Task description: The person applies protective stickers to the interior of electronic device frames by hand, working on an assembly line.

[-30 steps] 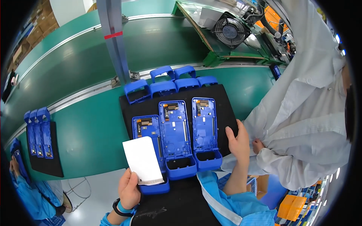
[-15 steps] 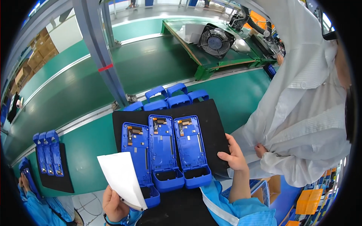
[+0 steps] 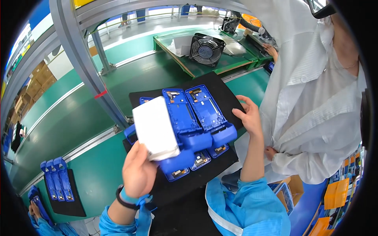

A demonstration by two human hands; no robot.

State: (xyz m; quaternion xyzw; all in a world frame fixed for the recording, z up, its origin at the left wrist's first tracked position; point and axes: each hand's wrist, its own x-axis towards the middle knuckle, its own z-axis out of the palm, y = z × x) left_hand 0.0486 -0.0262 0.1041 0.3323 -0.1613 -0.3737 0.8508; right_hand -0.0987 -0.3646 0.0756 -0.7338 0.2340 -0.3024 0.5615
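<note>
My left hand point(image 3: 138, 169) is closed on a white, paper-like pad point(image 3: 155, 126), which covers much of the leftmost blue housing. With the thumb on top, my right hand point(image 3: 249, 116) grips the right edge of a black mat point(image 3: 228, 92). On this mat lie three blue plastic housings point(image 3: 179, 112) side by side, with small circuit parts at their far ends and deep pockets at the near ends. Below them, the ends of other blue housings point(image 3: 201, 159) show on a lower black mat point(image 3: 220, 163); the rest of that layer is hidden.
A green bench point(image 3: 94, 173) runs along the left, carrying another mat with blue housings point(image 3: 59, 183). A black fan point(image 3: 206, 50) sits on a green-edged platform beyond. A metal post point(image 3: 84, 67) rises at left. A person in a white coat point(image 3: 307, 102) stands close at right.
The upper mat and its housings have moved away from me, uncovering housing ends beneath. My left hand has brought the white pad up and rightward over the left housing. My right hand keeps its grip.
</note>
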